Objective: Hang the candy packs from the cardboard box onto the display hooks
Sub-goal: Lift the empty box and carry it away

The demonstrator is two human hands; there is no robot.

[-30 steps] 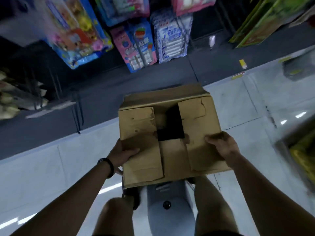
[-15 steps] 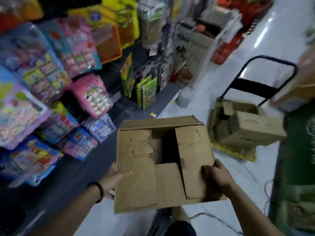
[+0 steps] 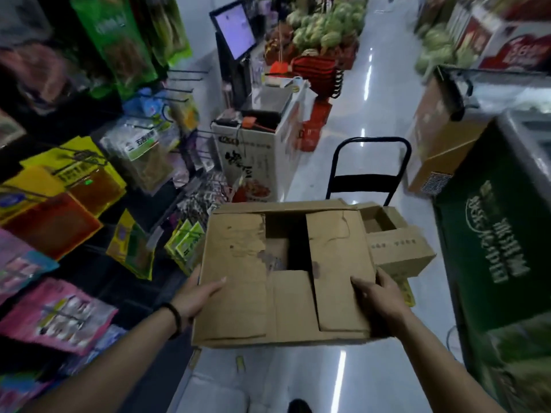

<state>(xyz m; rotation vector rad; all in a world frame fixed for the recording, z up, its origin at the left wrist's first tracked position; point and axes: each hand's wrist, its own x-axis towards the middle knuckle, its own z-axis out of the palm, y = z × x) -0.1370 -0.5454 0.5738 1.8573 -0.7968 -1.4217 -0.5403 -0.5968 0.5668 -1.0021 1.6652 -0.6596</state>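
Gripping the box (image 3: 286, 278) from both sides, the person carries it at waist height above the floor (image 3: 366, 120) of a shop aisle.

Head view:
- Left hand (image 3: 198, 296): closed on the box's left edge, thumb lying on the left top flap, fingers hidden under the side. A dark band (image 3: 174, 318) circles the wrist.
- Right hand (image 3: 378, 296): closed on the box's right near corner, fingers pressed on the right top flap.
- Box: top flaps folded partly shut, leaving a dark gap in the middle. Contents cannot be made out through the gap, so no candy packs are visible inside.
- Hooks (image 3: 185, 73): several bare metal prongs project from the rack at upper left. Lower on the same rack hang coloured packs (image 3: 56, 314), pink, yellow and green, blurred.
- Beyond the box: a trolley (image 3: 368, 162) with a black handle stands on the floor, loaded with more cartons (image 3: 399, 248).
- Further back: a counter with a screen (image 3: 235, 28), and piled green produce (image 3: 325, 22).
- Right edge: a large green case (image 3: 507, 234).
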